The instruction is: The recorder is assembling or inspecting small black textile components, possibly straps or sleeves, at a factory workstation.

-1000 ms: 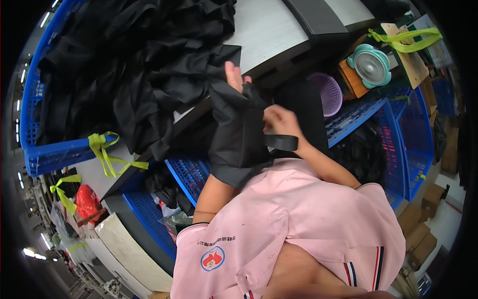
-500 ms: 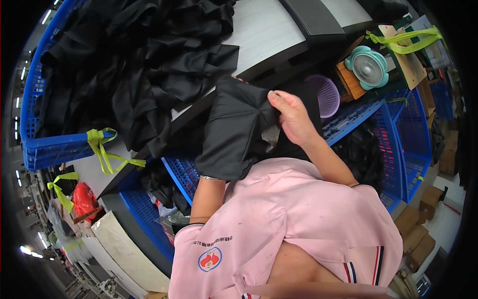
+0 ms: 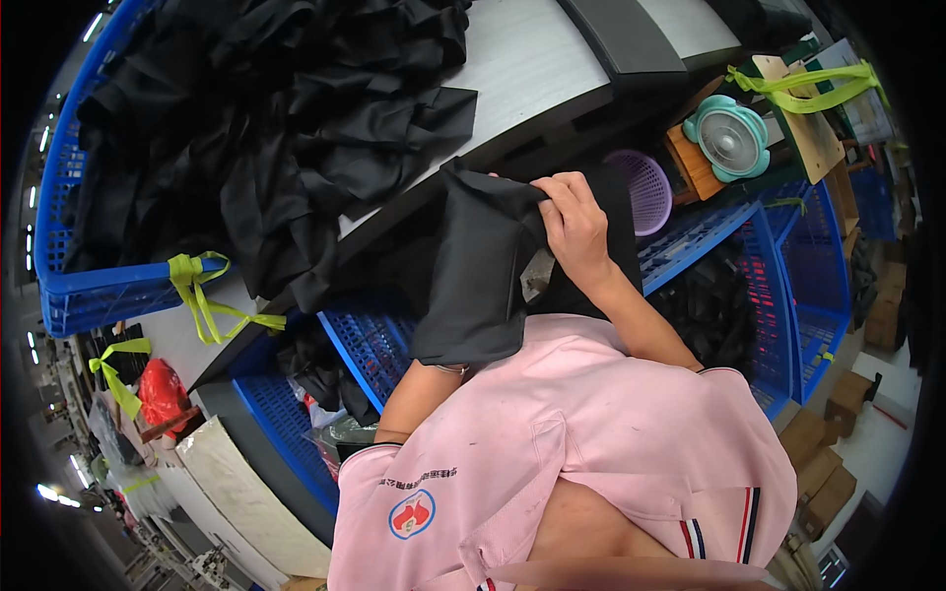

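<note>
A piece of black cloth [image 3: 471, 286], folded or tube-shaped, hangs in front of my chest. My right hand [image 3: 576, 225] pinches its upper edge, with the fingers curled over the top. My left forearm [image 3: 419, 394] goes up under the cloth, which covers my left hand and hides its fingers; a bracelet shows at the wrist. Between the cloth and my right wrist a small greyish patch [image 3: 537, 274] shows, its kind unclear. Behind, a big heap of black cloth [image 3: 266, 138] spills over the table edge.
A blue plastic crate [image 3: 118, 286] with a yellow-green tie [image 3: 197, 286] holds the heap on the grey table [image 3: 522, 69]. More blue crates [image 3: 778, 295] stand at both sides below. A purple basket [image 3: 645, 192] and a teal fan [image 3: 729, 138] are at the right.
The cloth has shifted slightly right and hangs narrower. My right hand has turned, its fingers now curled over the cloth's edge. My left forearm tilts more to the right.
</note>
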`<act>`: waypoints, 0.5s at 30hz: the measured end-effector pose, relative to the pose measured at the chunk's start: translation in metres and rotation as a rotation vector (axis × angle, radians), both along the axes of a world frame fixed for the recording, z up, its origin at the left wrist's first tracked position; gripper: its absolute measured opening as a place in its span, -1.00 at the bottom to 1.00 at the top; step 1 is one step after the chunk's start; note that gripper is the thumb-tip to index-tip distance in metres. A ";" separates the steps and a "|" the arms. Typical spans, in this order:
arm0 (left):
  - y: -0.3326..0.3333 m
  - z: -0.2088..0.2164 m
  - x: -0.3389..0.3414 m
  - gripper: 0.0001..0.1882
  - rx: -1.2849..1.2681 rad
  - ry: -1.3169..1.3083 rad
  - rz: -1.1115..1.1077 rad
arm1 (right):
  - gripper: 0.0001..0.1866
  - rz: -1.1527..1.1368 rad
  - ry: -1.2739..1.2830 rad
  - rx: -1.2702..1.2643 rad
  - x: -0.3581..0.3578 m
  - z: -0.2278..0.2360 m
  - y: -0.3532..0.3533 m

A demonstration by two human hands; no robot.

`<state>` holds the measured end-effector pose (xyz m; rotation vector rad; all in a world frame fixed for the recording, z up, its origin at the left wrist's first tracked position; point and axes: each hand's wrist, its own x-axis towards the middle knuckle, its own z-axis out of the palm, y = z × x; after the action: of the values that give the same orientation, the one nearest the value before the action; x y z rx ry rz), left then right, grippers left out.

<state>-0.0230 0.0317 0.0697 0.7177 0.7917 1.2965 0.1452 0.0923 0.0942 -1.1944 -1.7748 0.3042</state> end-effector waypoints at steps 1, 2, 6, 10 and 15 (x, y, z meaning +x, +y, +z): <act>-0.004 -0.002 -0.007 -0.41 0.006 0.022 -0.024 | -0.79 0.001 0.001 -0.002 0.002 0.002 0.000; -0.002 -0.004 -0.009 -0.42 0.012 0.045 -0.048 | -0.85 0.129 0.073 -0.172 0.007 0.004 0.000; 0.007 -0.015 -0.053 -0.45 0.037 0.127 -0.156 | -0.88 0.751 0.756 -0.811 0.036 0.033 -0.007; -0.010 -0.020 -0.030 -0.49 0.072 0.218 -0.263 | -0.76 0.685 0.904 -0.732 0.042 0.042 0.006; -0.039 -0.027 -0.005 -0.53 0.123 0.333 -0.408 | -0.62 0.230 0.559 -0.591 0.044 0.044 0.037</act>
<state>-0.0284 -0.0072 0.0422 1.1497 0.7828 0.8709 0.1887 0.1294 0.1384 -1.1387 -1.3508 1.2381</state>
